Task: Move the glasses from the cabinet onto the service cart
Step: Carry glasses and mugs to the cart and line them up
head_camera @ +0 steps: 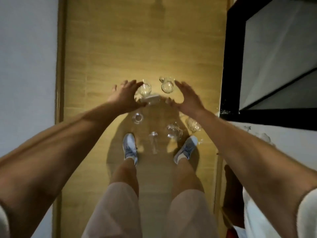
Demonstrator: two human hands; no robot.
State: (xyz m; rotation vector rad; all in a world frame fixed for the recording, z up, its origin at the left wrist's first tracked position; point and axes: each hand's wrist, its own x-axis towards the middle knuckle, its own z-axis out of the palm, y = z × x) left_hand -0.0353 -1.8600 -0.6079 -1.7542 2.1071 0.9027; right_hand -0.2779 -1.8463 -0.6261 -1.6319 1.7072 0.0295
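Two clear glasses stand side by side ahead of me, the left glass and the right glass, on what looks like a see-through surface, with the wooden floor visible below. My left hand is spread beside the left glass, fingertips at its rim and thumb below it. Just right of the right glass, my right hand has straight fingers and its thumb toward the middle. Neither hand is closed round a glass. Nearer to me stand several more glasses, among them a small one and a stemmed one.
A small pale block lies between my thumbs. A black-framed unit with pale panels rises at the right. Below it a white surface carries faint glassware. A grey wall runs along the left. My feet show below the glasses.
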